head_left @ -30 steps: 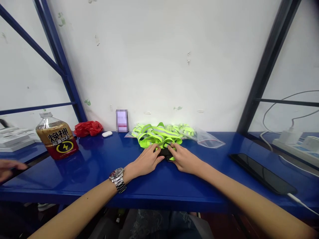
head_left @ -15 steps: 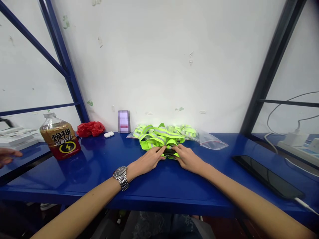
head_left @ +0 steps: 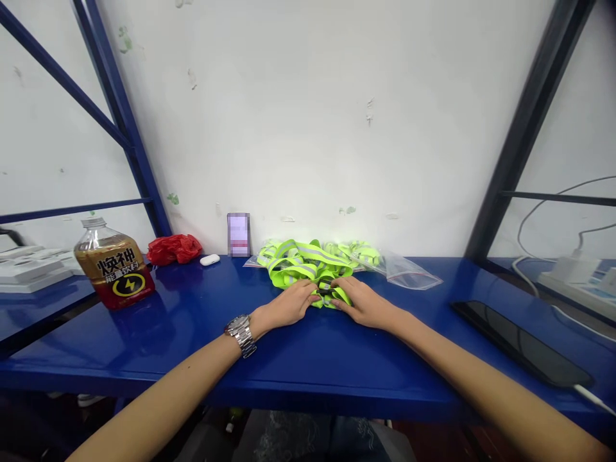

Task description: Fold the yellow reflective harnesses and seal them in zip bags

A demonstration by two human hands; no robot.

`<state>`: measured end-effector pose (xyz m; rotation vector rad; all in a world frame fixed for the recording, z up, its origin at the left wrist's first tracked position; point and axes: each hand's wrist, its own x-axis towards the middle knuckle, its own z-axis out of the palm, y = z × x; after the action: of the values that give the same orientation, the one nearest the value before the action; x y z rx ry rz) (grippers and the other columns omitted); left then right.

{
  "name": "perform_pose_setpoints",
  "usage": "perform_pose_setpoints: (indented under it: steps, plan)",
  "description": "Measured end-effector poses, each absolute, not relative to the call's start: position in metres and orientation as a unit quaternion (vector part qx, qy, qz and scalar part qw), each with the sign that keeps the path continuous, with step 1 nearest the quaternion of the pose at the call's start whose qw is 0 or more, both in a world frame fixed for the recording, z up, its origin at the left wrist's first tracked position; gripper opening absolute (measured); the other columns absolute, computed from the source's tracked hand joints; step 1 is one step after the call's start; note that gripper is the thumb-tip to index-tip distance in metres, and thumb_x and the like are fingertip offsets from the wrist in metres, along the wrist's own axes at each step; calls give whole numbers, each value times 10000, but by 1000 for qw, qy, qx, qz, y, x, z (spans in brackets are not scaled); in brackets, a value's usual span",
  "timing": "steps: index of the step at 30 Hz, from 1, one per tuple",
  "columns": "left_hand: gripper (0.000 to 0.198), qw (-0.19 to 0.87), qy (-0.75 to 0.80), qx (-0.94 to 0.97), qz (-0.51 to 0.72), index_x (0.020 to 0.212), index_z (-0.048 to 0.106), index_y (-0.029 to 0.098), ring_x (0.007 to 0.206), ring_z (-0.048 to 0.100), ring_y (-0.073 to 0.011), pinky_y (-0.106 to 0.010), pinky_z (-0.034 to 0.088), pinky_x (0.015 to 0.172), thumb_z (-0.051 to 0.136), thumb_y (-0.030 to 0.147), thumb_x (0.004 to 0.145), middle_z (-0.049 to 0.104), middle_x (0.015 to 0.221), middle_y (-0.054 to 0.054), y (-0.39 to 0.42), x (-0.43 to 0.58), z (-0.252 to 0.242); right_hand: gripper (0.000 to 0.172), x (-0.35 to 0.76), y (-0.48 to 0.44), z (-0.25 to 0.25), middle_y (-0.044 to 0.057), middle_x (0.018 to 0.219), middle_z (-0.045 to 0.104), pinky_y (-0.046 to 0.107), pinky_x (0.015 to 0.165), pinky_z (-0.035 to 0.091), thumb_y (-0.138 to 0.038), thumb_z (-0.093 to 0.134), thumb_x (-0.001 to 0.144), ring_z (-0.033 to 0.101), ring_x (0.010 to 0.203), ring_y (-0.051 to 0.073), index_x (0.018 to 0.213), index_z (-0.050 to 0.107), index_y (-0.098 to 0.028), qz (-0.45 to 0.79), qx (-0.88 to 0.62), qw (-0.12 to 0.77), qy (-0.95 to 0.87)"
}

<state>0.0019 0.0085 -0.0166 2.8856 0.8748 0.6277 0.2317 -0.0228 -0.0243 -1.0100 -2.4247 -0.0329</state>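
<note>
A tangled bundle of neon-yellow reflective straps with grey stripes lies on the blue table, close to the wall. My left hand grips the bundle's near side, its fingers closed on the strap. Across from it, my right hand pinches the same strapping between thumb and fingers. A dark piece, perhaps a buckle, shows between my fingertips, too small and covered to make out. Behind the bundle are clear bags holding more yellow straps. An unfilled-looking clear zip bag end spreads to the right.
A large drink bottle, a red plastic bag and a white earbud case stand at the left. A lit phone leans on the wall. At right lie a dark phone on a cable and a power strip.
My hands have shifted slightly on the straps, and the dark piece shows less. The other person's hand at the left edge has gone out of view.
</note>
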Motion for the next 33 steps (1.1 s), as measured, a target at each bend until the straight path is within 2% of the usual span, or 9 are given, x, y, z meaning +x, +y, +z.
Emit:
perform_pose_setpoints:
  steps: [3,8,13,19,22,26,28,31,33]
  plan:
    - [255,38,289,932,214,818,513,158,839,523,-179,-286,416,762,364,302,967,550,918,-76,8,0,-13,325,229,-27,-27,136,1100,586,389,863,452,-379,378,965,552,1013,254,1198,462,-170,1,-393,263,-881]
    - [252,43,330,926,179,831,537,159,711,532,-180,-273,364,663,363,295,952,579,751,-44,2,0,-7,353,225,-40,-23,117,1098,613,342,816,446,-403,364,970,592,929,223,1235,438,-182,33,-414,301,-859]
    - [182,80,344,917,185,1063,470,188,688,513,-162,-252,350,664,434,253,897,578,800,-8,1,6,-2,321,219,-42,-15,42,847,627,286,706,436,-439,360,968,567,742,170,1059,545,-194,69,-415,340,-841]
    - [103,179,361,897,181,912,435,200,612,498,-122,-220,374,582,471,271,847,496,731,34,18,8,2,418,209,-26,-18,58,743,508,326,744,430,-414,325,968,475,796,198,680,533,-193,-40,-430,407,-805]
    - [168,260,374,882,125,971,437,208,484,508,-111,-208,367,479,459,332,860,476,661,52,24,8,6,443,208,-14,-18,37,638,477,298,661,390,-410,363,945,442,683,175,615,551,-181,-52,-452,388,-801]
    - [214,280,433,853,80,1035,433,213,433,493,-118,-190,328,410,451,348,870,439,564,65,28,14,12,456,210,1,-17,-27,482,362,257,525,263,-391,407,908,311,493,103,531,526,-163,39,-517,328,-790]
    - [240,279,461,840,55,1081,406,220,416,473,-114,-186,322,400,439,351,882,422,539,75,31,18,13,385,210,5,-18,-32,488,384,251,520,264,-370,462,881,328,488,102,566,539,-163,65,-547,329,-767]
    - [271,260,480,837,22,1122,377,229,394,452,-103,-181,316,390,429,365,894,422,542,83,36,22,14,192,208,6,-20,13,667,548,258,599,354,-321,527,853,475,621,144,754,580,-164,18,-516,401,-757]
    - [279,243,481,842,13,1128,373,231,391,457,-98,-177,316,385,428,377,896,434,559,81,39,23,13,222,209,2,-20,44,721,572,277,650,387,-320,475,895,511,685,166,763,567,-168,-33,-467,428,-773]
